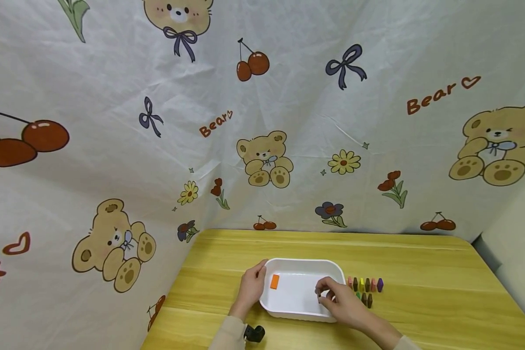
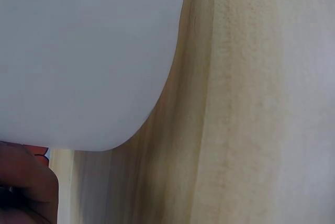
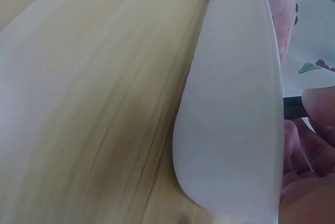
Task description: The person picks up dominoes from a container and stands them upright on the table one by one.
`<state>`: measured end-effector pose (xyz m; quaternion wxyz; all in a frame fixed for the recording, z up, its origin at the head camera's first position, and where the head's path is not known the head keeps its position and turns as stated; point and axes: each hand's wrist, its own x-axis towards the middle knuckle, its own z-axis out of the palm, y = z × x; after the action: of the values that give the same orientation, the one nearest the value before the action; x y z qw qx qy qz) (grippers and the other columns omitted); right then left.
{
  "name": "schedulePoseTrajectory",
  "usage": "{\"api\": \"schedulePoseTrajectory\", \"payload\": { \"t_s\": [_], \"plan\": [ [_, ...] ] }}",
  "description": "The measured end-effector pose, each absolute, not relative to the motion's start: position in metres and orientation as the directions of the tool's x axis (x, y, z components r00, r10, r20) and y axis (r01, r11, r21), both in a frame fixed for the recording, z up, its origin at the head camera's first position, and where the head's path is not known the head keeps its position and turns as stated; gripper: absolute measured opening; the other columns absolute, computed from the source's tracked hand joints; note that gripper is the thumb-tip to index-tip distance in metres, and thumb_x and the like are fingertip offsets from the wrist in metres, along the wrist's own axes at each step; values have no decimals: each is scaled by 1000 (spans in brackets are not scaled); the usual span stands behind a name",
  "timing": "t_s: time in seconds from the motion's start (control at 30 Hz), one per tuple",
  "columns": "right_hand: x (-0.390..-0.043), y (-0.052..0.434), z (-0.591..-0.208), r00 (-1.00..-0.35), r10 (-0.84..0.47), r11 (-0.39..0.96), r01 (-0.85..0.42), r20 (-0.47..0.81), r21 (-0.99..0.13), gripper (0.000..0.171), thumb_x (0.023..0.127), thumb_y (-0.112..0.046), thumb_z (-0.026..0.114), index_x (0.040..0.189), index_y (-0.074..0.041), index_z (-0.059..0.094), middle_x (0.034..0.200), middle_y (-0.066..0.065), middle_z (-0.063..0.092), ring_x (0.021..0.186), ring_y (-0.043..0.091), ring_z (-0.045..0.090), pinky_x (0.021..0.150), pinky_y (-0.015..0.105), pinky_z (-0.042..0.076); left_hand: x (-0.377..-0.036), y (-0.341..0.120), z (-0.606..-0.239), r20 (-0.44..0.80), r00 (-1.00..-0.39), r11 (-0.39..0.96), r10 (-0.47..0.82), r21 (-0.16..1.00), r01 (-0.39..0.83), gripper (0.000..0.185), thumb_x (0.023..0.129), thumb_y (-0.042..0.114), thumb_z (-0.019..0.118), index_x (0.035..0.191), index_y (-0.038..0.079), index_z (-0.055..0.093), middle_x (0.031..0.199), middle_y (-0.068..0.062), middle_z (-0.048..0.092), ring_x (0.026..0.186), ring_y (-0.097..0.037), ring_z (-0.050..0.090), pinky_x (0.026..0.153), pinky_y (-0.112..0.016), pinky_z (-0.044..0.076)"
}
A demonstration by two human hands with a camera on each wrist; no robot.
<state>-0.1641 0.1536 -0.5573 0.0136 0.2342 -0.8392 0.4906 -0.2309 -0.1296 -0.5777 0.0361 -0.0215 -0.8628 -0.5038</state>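
A white plastic basin (image 1: 297,315) stands on the table, with one orange domino-like block (image 1: 274,281) lying inside near its left end. My left hand (image 1: 251,288) grips the basin's left rim, the thumb at the top edge. Over the right part of the basin, my right hand (image 1: 342,300) pinches a small dark block (image 3: 294,107) between thumb and fingertips. In the right wrist view that dark block shows just past the basin's rim. Only curled fingers (image 2: 29,182) of the left hand appear in the left wrist view, beneath the basin's corner.
Right of the basin, several coloured blocks (image 1: 367,284) stand on edge in two rows, the nearer row partly behind the right hand. The wood-grain table (image 1: 442,291) meets a bear-print cloth (image 1: 297,209) at the back. A black device (image 1: 254,333) sits by the left wrist.
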Motion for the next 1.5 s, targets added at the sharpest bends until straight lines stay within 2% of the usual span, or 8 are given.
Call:
{"api": "schedulePoseTrajectory", "payload": {
  "t_s": [0.23,0.57,0.83,1.1,1.33,1.5],
  "plan": [
    [-159,166,-552,-921,-349,424,-318,171,-848,14,97,-5,68,109,-8,62,103,10,69,79,1,59,65,20,53,-232,-129,-579,85,-996,511,5,856,76,35,109,21,52,139,8,66,142,-16,64,136,-39,57,112,-54,49],
    [-151,182,-548,-943,-316,440,-247,109,-863,15,98,-8,68,111,-10,62,107,6,67,84,3,60,68,20,53,-215,-124,-551,95,-995,500,13,861,89,37,109,20,51,138,2,65,141,-22,63,134,-44,56,111,-58,48],
    [-147,201,-551,-951,-292,430,-229,106,-874,17,98,-8,69,113,-9,61,109,7,66,81,4,59,64,19,51,-237,-134,-591,70,-997,504,11,861,66,36,109,24,51,140,11,66,144,-14,63,138,-37,56,114,-54,48],
    [-142,217,-550,-948,-279,411,-262,153,-873,21,97,-6,70,115,-2,63,113,17,69,81,5,64,65,21,55,-243,-137,-602,55,-998,496,11,867,53,37,110,26,51,141,14,65,146,-11,62,139,-36,55,115,-54,47],
    [-138,225,-547,-964,-251,462,-199,87,-865,23,97,-10,71,117,-4,61,110,11,70,80,2,57,63,20,50,-245,-139,-607,60,-998,511,9,858,56,36,110,25,50,142,15,65,145,-9,63,138,-33,56,115,-52,48],
    [-135,232,-549,-964,-254,478,-199,82,-856,24,97,-12,71,118,-4,60,106,8,69,80,3,60,62,21,52,-245,-138,-605,51,-999,497,15,866,52,36,110,24,51,141,15,65,145,-11,62,139,-36,55,114,-54,48]
  ]
}}
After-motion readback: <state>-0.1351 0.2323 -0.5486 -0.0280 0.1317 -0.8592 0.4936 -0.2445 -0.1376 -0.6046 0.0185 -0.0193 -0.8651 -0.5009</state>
